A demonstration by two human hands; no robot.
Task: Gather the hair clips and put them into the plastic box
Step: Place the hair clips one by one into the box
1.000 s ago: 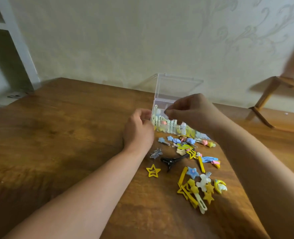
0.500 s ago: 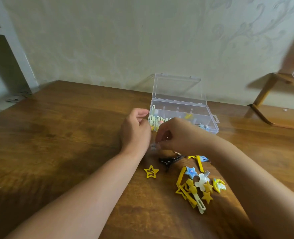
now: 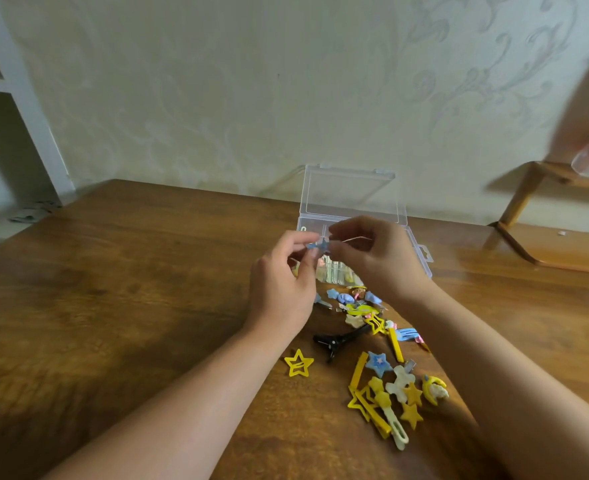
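Hair clips (image 3: 386, 368) litter wooden table (image 3: 113, 306) against pale patterned wall (image 3: 217, 98).

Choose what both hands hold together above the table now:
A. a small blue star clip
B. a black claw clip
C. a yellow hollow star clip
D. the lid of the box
A: the left hand and right hand pinch the small blue star clip between their fingertips, in front of the plastic box.

Left hand (image 3: 281, 282) and right hand (image 3: 372, 258) pinch a blue star clip (image 3: 319, 246) before the open plastic box (image 3: 350, 195).
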